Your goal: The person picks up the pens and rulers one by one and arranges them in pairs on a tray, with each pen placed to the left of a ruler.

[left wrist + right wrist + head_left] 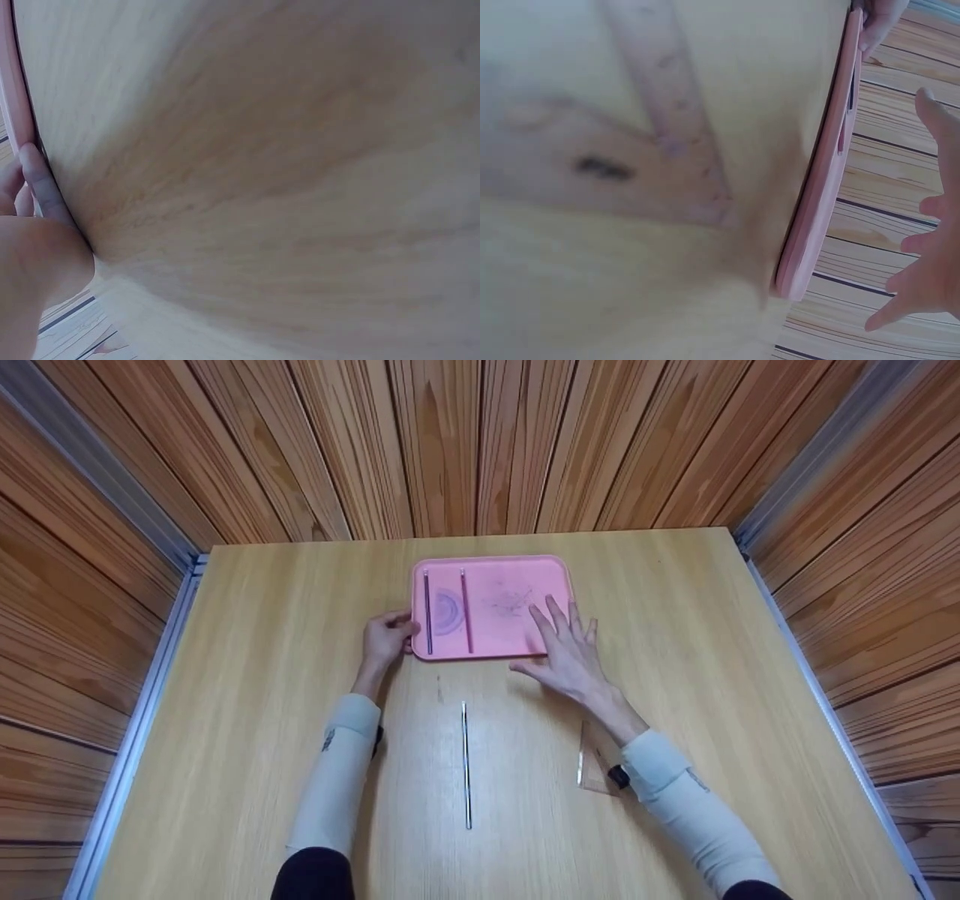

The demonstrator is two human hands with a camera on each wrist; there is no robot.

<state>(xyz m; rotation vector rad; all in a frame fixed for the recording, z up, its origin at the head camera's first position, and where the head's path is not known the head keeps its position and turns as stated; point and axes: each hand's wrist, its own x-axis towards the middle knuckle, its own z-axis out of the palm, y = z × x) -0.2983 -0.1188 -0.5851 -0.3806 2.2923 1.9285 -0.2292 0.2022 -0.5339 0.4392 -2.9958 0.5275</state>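
Pink tray (502, 639) on counter (285, 615), bearing two thin sticks (428, 615) and a protractor (448, 613), left rim pinched by left grip (388, 637), right grip (571, 656) released, splayed above near-right corner

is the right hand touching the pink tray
Apart: the right wrist view shows a plain gap between the right hand and the pink tray, with wooden wall visible between them.

I count one tray (510, 641) on the far side, with two pencils (428, 615) and one protractor (448, 613). Nearer me are one silvery rod (466, 765) and one set square (591, 772).
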